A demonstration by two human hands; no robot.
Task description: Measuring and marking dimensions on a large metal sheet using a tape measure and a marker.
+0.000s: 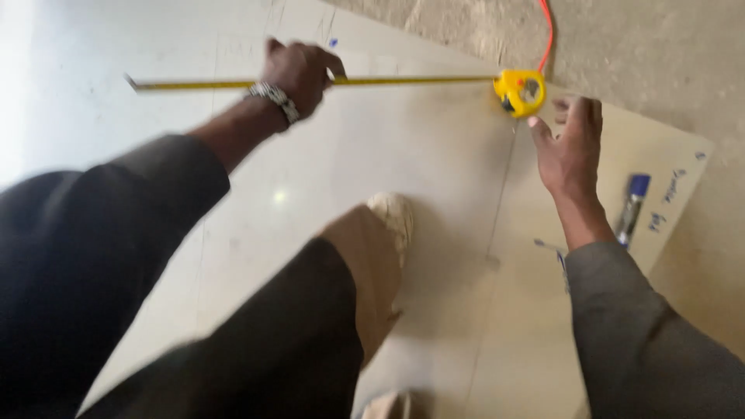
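A large pale cream board (434, 163) lies flat on a rough grey concrete floor (660, 46), filling most of the head view, its smooth face glossy with a small bright glare spot. Thin pencil lines run across it, and some blue handwriting sits near its right corner. The person stands on the board in dark clothing, one tan trouser leg and a scuffed pale shoe (393, 217) near the middle.

Stretched across the far part of the board is a tape measure (521, 91): a small bright yellow case at the right, with a long yellow blade running left, level and straight, to its tip well past the left hand. An orange cord (548, 35) leads from the case up over the floor.

The left hand (299, 74), with a beaded bracelet on its wrist, presses down on the blade, fingers curled over it. The right hand (572, 143) hovers just beside the case, fingers spread open, holding nothing.

A blue-capped marker (632, 208) lies on the board right of that hand.
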